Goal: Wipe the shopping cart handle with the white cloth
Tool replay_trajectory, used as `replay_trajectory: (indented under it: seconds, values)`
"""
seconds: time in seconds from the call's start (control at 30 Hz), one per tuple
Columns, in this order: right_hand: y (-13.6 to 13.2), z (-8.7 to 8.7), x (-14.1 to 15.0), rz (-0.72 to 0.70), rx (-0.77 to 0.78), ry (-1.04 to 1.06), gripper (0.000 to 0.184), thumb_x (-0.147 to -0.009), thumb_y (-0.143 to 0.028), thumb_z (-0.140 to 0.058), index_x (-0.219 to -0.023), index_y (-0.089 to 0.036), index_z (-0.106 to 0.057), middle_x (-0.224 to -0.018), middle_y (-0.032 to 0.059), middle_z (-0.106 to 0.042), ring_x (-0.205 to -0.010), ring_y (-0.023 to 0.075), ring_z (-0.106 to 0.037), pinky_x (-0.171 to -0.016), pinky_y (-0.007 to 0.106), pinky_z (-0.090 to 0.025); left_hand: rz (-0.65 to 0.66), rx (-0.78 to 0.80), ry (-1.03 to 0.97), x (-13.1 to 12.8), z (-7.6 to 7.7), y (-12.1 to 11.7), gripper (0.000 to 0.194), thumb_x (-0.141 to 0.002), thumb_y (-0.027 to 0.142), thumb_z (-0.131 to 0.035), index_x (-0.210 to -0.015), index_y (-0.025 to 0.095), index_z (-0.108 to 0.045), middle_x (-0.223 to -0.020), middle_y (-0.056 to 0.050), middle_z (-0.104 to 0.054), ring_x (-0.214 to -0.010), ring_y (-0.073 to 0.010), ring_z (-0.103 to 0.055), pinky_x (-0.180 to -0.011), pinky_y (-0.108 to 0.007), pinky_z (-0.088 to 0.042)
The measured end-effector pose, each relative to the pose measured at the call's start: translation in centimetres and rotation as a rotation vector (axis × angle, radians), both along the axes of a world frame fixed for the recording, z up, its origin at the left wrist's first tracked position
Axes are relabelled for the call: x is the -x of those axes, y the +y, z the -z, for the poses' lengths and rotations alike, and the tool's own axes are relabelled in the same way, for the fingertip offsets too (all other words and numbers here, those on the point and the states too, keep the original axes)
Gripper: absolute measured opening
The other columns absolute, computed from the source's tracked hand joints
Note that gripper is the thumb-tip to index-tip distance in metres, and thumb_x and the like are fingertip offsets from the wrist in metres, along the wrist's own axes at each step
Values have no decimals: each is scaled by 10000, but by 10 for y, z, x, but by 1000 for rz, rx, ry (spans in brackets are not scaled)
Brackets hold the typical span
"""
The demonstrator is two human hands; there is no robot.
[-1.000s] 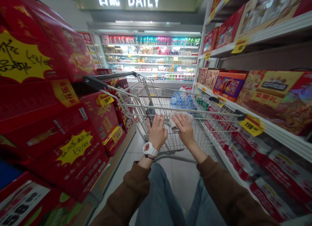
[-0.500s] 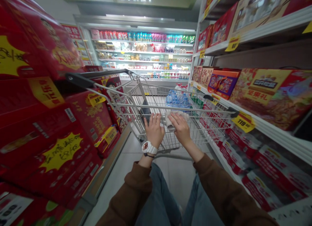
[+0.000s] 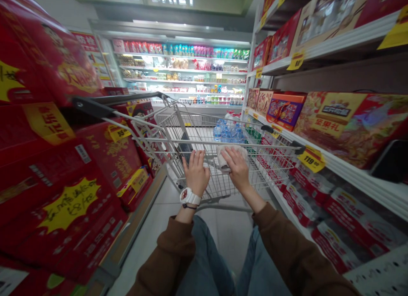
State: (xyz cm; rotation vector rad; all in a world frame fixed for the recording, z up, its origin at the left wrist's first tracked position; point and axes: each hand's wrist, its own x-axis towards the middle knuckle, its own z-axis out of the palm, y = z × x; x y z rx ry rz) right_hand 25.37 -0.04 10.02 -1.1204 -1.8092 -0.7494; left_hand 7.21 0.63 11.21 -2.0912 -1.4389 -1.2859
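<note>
Left hand: here's your left hand (image 3: 196, 177), palm down, back of the hand facing up, fingers straight and pointing far; they're slightly apart, holding nothing, right by the cart's near side. Contact with the wires? Can't tell.
Left wrist: nearly in line with the forearm, white watch (image 3: 190, 197) on it, dark cord (image 3: 189, 207) just nearer.
Right hand: your right hand (image 3: 237, 166) slants far and left, fingers laid over the cloth (image 3: 223, 163); the thumb is hidden, so you can't tell whether they clamp it.
Cloth: pale and bunched under your right fingers, at the top rail (image 3: 197, 141) of the cart's near side, right of your left hand.
Arms: both reach forward in brown sleeves (image 3: 287, 240), the right one angling in from the near right.
Cart: the cart (image 3: 255, 181) stands broadside to you, handle (image 3: 92, 107) at the left.
Aisle: red boxes (image 3: 63, 228) stacked left, shelves (image 3: 360, 179) right, blue bottles (image 3: 228, 133) beyond the rail, lit fridge (image 3: 185, 70) at the far end.
</note>
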Motion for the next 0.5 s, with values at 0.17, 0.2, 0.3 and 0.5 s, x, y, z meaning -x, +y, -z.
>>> replay_trajectory:
  seconds: [0.17, 0.2, 0.3, 0.5]
  values:
    - [7, 9, -4, 20, -58, -3, 616, -853, 30, -362, -1368, -240, -564, -1437, 59, -559, -1426, 199, -393, -1156, 441, -380, -5, 5, -23, 1, 0, 0, 601, -799, 130, -491, -1398, 173, -490, -1452, -109, -531, -1428, -294, -377, -1221, -589, -126]
    - [8, 11, -4, 17, -54, 0, 625, -847, 36, -357, -1368, -240, -564, -1428, 61, -568, -1417, 196, -407, -1152, 440, -386, -7, 8, -21, 1, 0, -1, 603, -797, 127, -492, -1398, 175, -489, -1453, -109, -530, -1427, -294, -380, -1222, -587, -129]
    - [4, 10, -3, -2, -26, 8, 659, -819, 53, -361, -1388, -224, -542, -1433, 70, -561, -1406, 197, -423, -1151, 439, -388, -8, 8, -7, 1, -1, -2, 599, -802, 127, -493, -1397, 184, -488, -1456, -100, -529, -1425, -289, -383, -1226, -576, -129]
    - [0, 4, -1, 20, -8, 14, 637, -834, 31, -405, -1402, -231, -527, -1470, 62, -523, -1426, 214, -392, -1162, 443, -371, -29, 3, -4, 0, 1, -1, 588, -809, 129, -485, -1396, 161, -486, -1459, -108, -524, -1432, -288, -370, -1224, -574, -130]
